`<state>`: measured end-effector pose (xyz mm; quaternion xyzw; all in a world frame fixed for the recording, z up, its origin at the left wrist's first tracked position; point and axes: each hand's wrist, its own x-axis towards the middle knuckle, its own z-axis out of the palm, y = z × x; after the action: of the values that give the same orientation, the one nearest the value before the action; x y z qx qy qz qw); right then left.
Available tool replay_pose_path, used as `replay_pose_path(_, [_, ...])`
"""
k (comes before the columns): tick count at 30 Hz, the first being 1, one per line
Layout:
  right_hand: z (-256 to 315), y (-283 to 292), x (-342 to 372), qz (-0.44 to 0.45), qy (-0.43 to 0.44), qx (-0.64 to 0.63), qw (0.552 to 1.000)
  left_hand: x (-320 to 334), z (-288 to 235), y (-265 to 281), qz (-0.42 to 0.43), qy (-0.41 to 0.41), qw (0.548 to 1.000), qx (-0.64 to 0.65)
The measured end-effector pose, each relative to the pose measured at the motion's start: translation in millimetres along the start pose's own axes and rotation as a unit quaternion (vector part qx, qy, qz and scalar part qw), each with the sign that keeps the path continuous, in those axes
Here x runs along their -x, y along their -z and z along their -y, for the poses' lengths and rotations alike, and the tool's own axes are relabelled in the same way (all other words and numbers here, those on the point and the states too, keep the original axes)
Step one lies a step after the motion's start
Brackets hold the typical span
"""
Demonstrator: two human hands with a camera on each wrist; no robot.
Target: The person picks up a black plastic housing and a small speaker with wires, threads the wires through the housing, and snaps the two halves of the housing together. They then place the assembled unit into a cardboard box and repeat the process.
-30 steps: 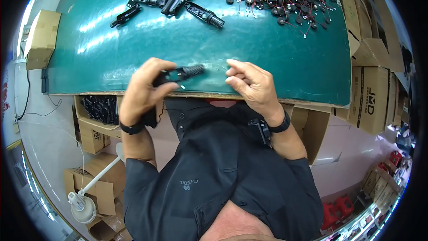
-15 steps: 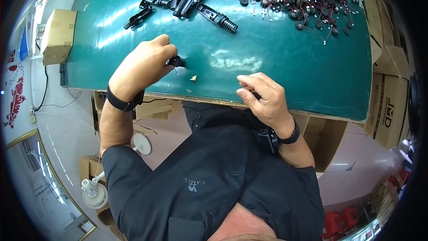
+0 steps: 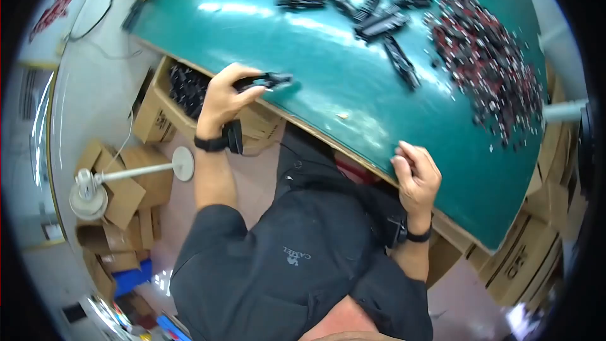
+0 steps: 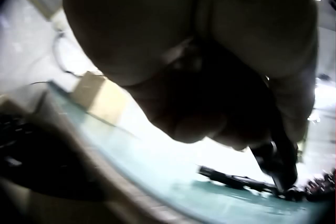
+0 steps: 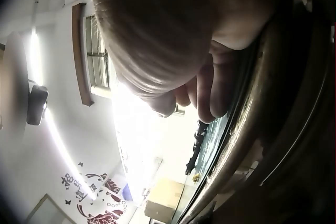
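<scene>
My left hand point(image 3: 224, 98) grips a long black plastic housing point(image 3: 278, 79) near the table's front edge, its far end sticking out past the fingertips. In the left wrist view the hand is dark, and part of the black housing point(image 4: 275, 163) shows below the fingers. My right hand point(image 3: 418, 180) hovers at the front edge with loosely curled fingers, thumb close to the index finger, and nothing shows in it. Between the hands a small yellowish piece point(image 3: 341, 116) lies on the green table point(image 3: 315, 95).
Several black housings point(image 3: 382, 25) lie farther back on the table. A heap of round black parts with red wires point(image 3: 486, 57) covers the right side. Below the front edge at left stands a carton of black parts point(image 3: 187, 91). A white lamp point(image 3: 88, 196) stands beside cartons.
The left hand turned over above the table with the housing, then came back to the front edge still holding it. The right hand stayed near the edge. The head view has rotated.
</scene>
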<state>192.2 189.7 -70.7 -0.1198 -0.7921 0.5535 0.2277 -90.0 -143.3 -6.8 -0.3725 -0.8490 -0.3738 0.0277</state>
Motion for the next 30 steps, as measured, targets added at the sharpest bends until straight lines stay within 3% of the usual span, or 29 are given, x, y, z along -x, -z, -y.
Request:
replay_pose_path(2, [-3,-1,4,0.012,0.0,-0.001,1.0,79,67,14,-0.229,0.189,0.947,0.125])
replay_pose_path(4, [-6,-2,2,-0.002,-0.005,0.032,0.999,148,138,21,-0.336,0.312,0.877,0.146])
replay_pose_path(5, [-6,-3,0,0.009,0.006,0.032,0.999,171,169,20,-0.35,0.314,0.87,0.146])
replay_pose_path(7, [-3,-6,-1,0.001,-0.023,0.031,0.999,199,224,23,-0.398,0.435,0.797,0.129])
replay_pose_path(10, [-1,-12,-5,-0.009,-0.046,0.042,0.998,176,315,55,-0.443,0.41,0.778,0.174])
replay_pose_path(12, [2,-14,-3,-0.01,-0.074,0.059,0.995,135,343,74,-0.524,0.346,0.755,0.189])
replay_pose_path(13, [7,-17,-2,-0.009,-0.075,0.063,0.995,137,361,77,-0.523,0.349,0.754,0.192])
replay_pose_path(16, [18,-23,-4,-0.02,-0.06,0.148,0.987,119,408,84,-0.417,0.403,0.815,-0.015])
replay_pose_path(17, [18,-24,-4,-0.027,-0.06,0.152,0.986,109,403,75,-0.414,0.399,0.818,-0.009])
replay_pose_path(18, [19,-26,-3,-0.036,-0.055,0.159,0.985,104,387,62,-0.343,0.388,0.849,-0.103])
replay_pose_path(20, [19,-30,-2,-0.048,-0.043,0.173,0.983,97,361,39,-0.19,0.351,0.871,-0.286])
replay_pose_path(21, [20,-30,-2,-0.046,-0.041,0.178,0.982,92,370,31,-0.191,0.353,0.872,-0.281])
replay_pose_path(24, [24,-29,-7,-0.027,-0.05,0.183,0.981,64,398,16,0.086,0.462,0.793,-0.388])
replay_pose_path(28, [23,-35,-13,-0.037,-0.051,0.223,0.973,40,396,36,0.002,0.515,0.826,-0.227])
replay_pose_path(30, [22,-41,-16,-0.042,-0.05,0.239,0.969,31,422,39,0.028,0.523,0.817,-0.243])
